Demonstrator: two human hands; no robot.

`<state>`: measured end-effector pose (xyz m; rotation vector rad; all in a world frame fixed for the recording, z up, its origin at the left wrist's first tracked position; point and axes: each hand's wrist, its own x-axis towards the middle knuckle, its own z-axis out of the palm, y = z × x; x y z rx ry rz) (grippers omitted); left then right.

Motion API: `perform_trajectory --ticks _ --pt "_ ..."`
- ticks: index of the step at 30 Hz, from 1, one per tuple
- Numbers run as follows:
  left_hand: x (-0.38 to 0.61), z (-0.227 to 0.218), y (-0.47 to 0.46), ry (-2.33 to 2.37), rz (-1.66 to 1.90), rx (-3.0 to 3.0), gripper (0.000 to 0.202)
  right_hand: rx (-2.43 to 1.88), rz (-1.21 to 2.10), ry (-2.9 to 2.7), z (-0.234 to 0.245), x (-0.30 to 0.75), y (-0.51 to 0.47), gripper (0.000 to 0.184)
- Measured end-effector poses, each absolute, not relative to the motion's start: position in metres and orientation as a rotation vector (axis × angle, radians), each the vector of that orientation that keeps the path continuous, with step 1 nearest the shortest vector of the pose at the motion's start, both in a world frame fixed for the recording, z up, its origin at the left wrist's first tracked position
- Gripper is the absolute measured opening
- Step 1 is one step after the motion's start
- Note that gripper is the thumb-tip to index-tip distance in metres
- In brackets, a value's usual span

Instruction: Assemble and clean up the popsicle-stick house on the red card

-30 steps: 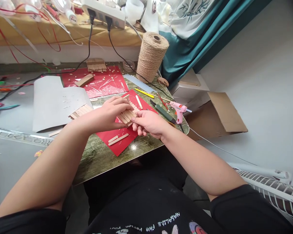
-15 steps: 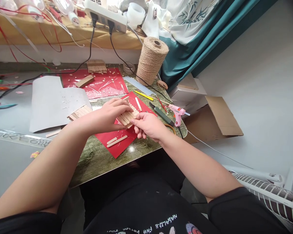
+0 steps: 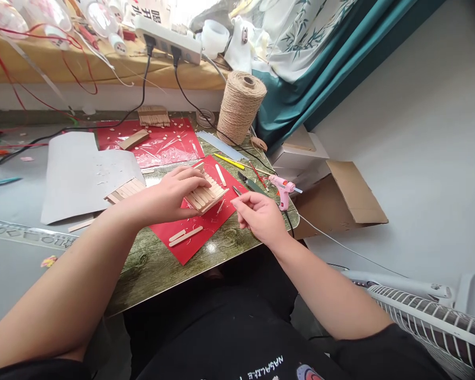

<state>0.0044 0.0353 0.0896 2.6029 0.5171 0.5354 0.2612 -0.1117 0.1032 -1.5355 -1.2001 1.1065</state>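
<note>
My left hand curves over a panel of craft sticks, its fingers and thumb gripping the sides. A stick lies crosswise along the panel's near right edge. To the right, clear of the panel, is my right hand, with thumb and forefinger pinched together; whatever they hold, if anything, is too small to make out. A dark pointed tip shows just past its fingers. Beneath the panel lies a red sheet, bearing loose craft sticks and thin scraps.
A pink glue gun and a green utility knife lie near the table's right corner. Behind stand a twine spool and glue sticks. Another stick panel rests on white card. Black cables cross the back.
My right hand has let go of the panel and drawn away to the right, uncovering the crosswise stick at its edge. My left hand keeps its hold.
</note>
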Motion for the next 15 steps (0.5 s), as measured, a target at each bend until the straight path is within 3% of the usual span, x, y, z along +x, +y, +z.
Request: perform_trajectory --ticks 6,15 --pt "0.005 0.095 0.034 0.540 0.476 2.604 0.058 -1.772 0.616 -1.836 0.079 0.307 -0.138 0.027" --pt "0.012 0.096 0.032 0.561 0.454 2.618 0.059 -1.869 0.449 -1.567 0.060 0.354 -0.177 0.021"
